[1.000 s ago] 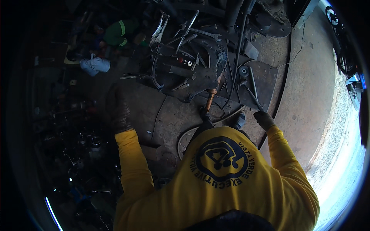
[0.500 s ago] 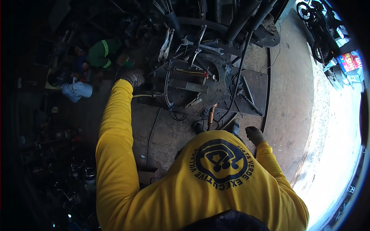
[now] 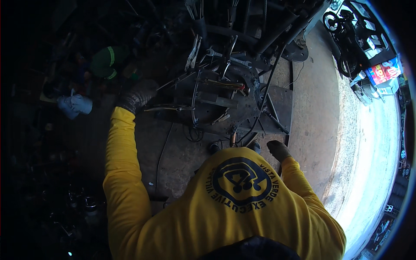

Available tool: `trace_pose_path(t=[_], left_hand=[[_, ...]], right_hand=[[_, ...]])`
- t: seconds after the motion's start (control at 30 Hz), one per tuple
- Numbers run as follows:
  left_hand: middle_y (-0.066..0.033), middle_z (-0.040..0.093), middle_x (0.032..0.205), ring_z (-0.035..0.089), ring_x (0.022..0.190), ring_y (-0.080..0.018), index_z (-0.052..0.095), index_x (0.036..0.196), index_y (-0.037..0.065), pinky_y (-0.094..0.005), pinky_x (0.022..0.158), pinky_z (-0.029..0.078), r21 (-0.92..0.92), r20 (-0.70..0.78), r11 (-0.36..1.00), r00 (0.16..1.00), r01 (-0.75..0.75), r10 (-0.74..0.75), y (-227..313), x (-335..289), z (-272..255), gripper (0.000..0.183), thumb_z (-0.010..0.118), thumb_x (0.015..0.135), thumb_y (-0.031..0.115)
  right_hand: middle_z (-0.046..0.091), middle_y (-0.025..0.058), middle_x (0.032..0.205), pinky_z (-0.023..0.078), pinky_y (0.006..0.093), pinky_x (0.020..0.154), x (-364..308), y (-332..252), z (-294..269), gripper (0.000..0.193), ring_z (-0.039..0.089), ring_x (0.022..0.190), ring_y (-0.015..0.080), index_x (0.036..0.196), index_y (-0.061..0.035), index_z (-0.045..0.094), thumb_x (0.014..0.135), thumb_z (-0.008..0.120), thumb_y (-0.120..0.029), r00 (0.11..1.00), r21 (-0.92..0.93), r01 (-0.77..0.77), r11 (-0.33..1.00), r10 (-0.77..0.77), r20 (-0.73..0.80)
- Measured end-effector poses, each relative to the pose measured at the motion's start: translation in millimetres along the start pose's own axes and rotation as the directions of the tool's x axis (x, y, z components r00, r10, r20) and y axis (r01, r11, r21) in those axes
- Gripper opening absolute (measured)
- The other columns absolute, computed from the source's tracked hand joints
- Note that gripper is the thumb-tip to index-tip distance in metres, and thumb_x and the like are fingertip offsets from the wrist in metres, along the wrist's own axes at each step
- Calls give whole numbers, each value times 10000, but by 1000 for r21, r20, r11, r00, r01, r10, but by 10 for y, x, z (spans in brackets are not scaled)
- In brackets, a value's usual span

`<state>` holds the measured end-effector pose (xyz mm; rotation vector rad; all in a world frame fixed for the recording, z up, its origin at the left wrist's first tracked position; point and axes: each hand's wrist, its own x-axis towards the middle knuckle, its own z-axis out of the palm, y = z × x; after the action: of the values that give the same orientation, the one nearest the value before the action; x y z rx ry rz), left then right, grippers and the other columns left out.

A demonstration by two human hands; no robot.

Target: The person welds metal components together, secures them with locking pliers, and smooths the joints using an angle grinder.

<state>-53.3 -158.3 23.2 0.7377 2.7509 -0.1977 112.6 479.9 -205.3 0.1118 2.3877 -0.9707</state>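
Observation:
My left hand (image 3: pixel 138 94), in a grey glove, reaches out beside the left edge of a metal worktable (image 3: pixel 277 99). Its fingers look curled, and a thin rod (image 3: pixel 175 81) runs from beside it toward the table; whether I grip it is unclear. A long-handled tool (image 3: pixel 169 108) points toward this hand. My gloved right hand (image 3: pixel 278 151) is closed near the table's front right, its palm hidden. On the table lie a curved metal bar (image 3: pixel 195 95), a flat metal bar (image 3: pixel 219 100), a red-ended tool (image 3: pixel 225 85), locking clamps (image 3: pixel 229 54) and a wrench (image 3: pixel 236 60).
A black cable (image 3: pixel 269 82) crosses the table's right side. A copper-coloured handle (image 3: pixel 232 138) sticks out at the front edge. Rods stand in a tube (image 3: pixel 199 27) behind. A person in green (image 3: pixel 104 63) is at the dark left; a motorcycle (image 3: pixel 346 39) stands far right.
My left hand has drawn left, away from the curved bar. The view has shifted slightly, and my right hand stays closed near the same place.

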Motion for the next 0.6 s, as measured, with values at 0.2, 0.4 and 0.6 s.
trace_pose_path(t=[0.2, 0.4, 0.6], left_hand=[[-115, 657, 1108, 643, 1077, -296, 666, 1150, 42, -387, 963, 517, -87, -311, 995, 950, -45, 16, 177, -610, -12, 216, 516, 996, 62], [-108, 638, 1285, 617, 1179, -266, 636, 1295, 43, -367, 1036, 484, -528, -468, 843, 791, 106, -393, 253, -1497, -349, 284, 583, 1023, 106], [-98, 667, 1179, 635, 1094, -208, 659, 1272, 22, -360, 939, 519, -873, -457, 477, 512, -102, -727, 521, -2518, -743, 285, 633, 1008, 124]], right_hand=[[713, 153, 1157, 511, 397, 924, 0, -516, -80, 461, 658, 1057, 306, 1224, -70, 709, 990, 561, -438, 998, -13, -48, 999, 48, 39], [706, 177, 1229, 497, 413, 1002, -219, -970, -118, 435, 653, 1172, 347, 1241, -85, 701, 1002, 546, -413, 996, -120, 65, 991, -57, 67], [725, 146, 1160, 519, 331, 980, -251, -1471, -102, 460, 691, 1094, 190, 1294, -16, 655, 1057, 541, -394, 982, 138, 184, 973, -177, -62]])
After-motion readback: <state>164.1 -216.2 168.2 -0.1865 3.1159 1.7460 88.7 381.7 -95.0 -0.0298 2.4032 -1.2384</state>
